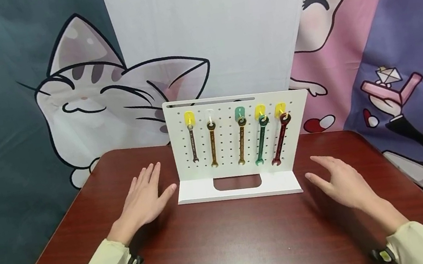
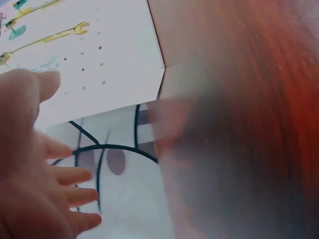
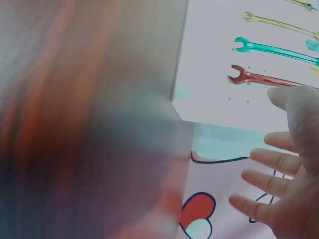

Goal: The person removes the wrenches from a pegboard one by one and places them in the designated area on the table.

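A white pegboard stand (image 1: pixel 238 187) stands upright on the table, with several combination wrenches hanging from its hooks. From left to right hang a small dark wrench (image 1: pixel 193 144), two gold wrenches, the first (image 1: pixel 213 145) and the second (image 1: pixel 241 142), a green wrench (image 1: pixel 262 140) and a large red wrench (image 1: pixel 281 139). My left hand (image 1: pixel 143 200) is left of the stand, fingers straight and thumb spread, holding nothing. On the other side my right hand (image 1: pixel 342 181) is held out with straight fingers, also holding nothing; the red wrench (image 3: pixel 264 78) is the nearest one to it.
The brown wooden table (image 1: pixel 228 243) extends in front of the stand and to both sides. Behind it hangs a cloth backdrop (image 1: pixel 212 27) printed with cartoon figures. Yellow hooks (image 1: pixel 190 118), a clear one and a green one (image 1: pixel 239 113) stick out of the board.
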`<state>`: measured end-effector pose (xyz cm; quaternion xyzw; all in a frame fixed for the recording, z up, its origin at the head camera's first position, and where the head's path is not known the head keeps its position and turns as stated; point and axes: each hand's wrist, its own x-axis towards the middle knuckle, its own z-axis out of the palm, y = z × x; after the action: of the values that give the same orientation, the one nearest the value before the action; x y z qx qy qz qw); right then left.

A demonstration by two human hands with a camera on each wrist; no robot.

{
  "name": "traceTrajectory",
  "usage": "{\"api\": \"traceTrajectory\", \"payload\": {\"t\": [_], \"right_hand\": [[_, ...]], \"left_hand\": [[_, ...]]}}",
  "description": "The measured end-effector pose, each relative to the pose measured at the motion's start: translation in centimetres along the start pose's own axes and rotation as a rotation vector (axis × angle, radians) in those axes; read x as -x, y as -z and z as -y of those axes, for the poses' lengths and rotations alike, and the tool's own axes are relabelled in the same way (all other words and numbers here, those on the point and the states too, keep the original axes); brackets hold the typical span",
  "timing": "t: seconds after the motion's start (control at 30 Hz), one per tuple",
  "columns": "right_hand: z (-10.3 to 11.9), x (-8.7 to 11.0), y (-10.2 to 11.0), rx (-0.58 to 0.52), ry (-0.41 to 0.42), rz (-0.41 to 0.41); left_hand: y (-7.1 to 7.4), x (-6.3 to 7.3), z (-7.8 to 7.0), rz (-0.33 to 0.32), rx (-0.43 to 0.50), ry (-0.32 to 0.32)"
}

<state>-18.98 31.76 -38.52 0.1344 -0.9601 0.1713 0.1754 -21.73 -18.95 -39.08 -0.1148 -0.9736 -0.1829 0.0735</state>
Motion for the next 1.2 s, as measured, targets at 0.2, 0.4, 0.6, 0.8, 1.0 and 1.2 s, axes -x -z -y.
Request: {"api": "traceTrajectory", "payload": {"t": [0.2,0.4,0.6,0.8,1.0,1.2], "right_hand": [[0.9,-1.2,0.0,-0.2,-0.064,-0.056],[1.8,-2.2,-0.5,-0.348,-0.136,-0.015],[2.8,-3.5,-0.7,-0.506,-0.145,0.03],[3.5,-4.5,-1.1,-0.566,-0.144,0.042],[4.0,-5.6,-1.4,-0.611,-0.164,0.04],[4.3,-6.4,-1.6,-0.659,-0.212,0.039]], "left_hand": [[-1.0,-1.7,0.6,-0.06,0.207,0.067],[-2.3,-3.6,0.7,-0.047,0.324,0.069],[-2.7,-4.8,0.3,-0.056,0.452,0.053],[-3.0,-5.2,-0.2,-0.032,0.569,0.033],[-3.0,-5.3,-0.6,0.005,0.623,0.02],[-3.3,-5.5,-0.6,-0.013,0.65,0.026]]}}
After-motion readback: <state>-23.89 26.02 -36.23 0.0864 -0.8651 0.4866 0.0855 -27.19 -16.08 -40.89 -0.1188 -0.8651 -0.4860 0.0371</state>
